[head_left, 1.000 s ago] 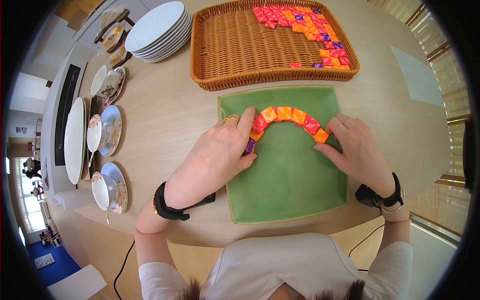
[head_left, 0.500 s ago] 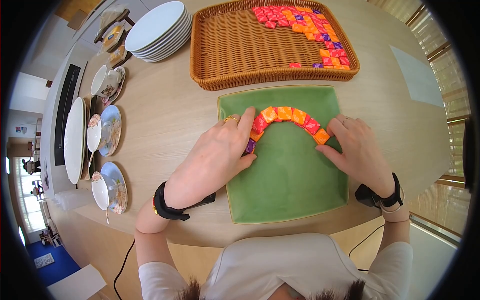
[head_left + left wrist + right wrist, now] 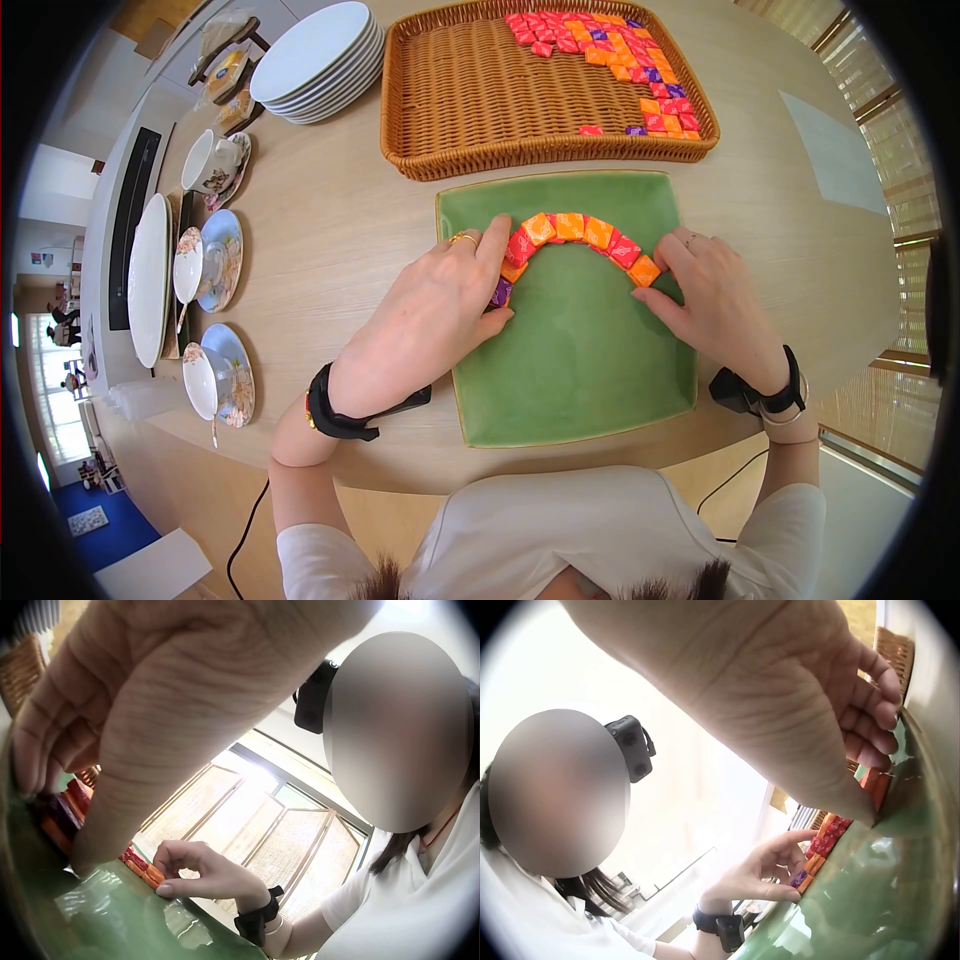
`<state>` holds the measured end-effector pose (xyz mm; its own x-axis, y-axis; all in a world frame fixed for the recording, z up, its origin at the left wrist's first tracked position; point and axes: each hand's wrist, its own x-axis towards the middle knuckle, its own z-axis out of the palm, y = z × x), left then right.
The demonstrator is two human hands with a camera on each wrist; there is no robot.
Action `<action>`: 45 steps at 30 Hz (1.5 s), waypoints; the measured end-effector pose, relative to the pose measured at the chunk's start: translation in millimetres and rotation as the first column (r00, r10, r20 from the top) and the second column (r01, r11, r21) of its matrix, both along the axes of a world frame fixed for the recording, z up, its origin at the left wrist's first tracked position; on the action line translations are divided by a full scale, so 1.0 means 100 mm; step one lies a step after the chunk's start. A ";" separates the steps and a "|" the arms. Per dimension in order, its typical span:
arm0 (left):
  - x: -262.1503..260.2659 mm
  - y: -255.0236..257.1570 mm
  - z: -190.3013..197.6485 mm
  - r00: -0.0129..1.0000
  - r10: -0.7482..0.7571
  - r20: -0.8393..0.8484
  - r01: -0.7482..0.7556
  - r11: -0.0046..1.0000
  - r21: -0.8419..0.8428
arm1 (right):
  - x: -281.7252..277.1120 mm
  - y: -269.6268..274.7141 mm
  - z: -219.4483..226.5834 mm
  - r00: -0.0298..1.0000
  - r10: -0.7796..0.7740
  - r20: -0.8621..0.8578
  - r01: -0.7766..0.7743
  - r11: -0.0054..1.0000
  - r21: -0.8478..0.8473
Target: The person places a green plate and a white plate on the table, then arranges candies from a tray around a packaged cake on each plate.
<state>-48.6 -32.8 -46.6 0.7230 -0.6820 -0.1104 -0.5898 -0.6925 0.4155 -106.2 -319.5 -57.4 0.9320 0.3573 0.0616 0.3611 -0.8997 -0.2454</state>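
On a square green plate, wrapped square candies in orange, red and purple form an arch. The left hand holds the arch's left end between thumb and fingers, beside a purple candy. At the right end, the right hand pinches an orange candy between thumb and fingers. In the left wrist view the left hand's thumb and fingertips lie around purple and red candies. The right wrist view shows the right hand around an orange candy.
Behind the plate stands a wicker tray with many more candies at its right and back. White plates are stacked at the back left. Cups on saucers and a long white dish stand at the left.
The right hand and the orange candy at the arch's right end have shifted very slightly to the right. The left hand has stayed in place.
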 end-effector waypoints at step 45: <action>0.02 0.00 -0.01 1.000 -0.003 -0.012 0.003 1.000 0.004 | -0.01 0.00 0.02 1.000 0.007 -0.014 -0.007 1.000 0.007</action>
<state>-47.1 -32.3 -47.3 0.7194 -0.6839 -0.1212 -0.5872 -0.6921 0.4198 -106.9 -319.6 -55.7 0.9302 0.3634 0.0512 0.3639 -0.8953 -0.2570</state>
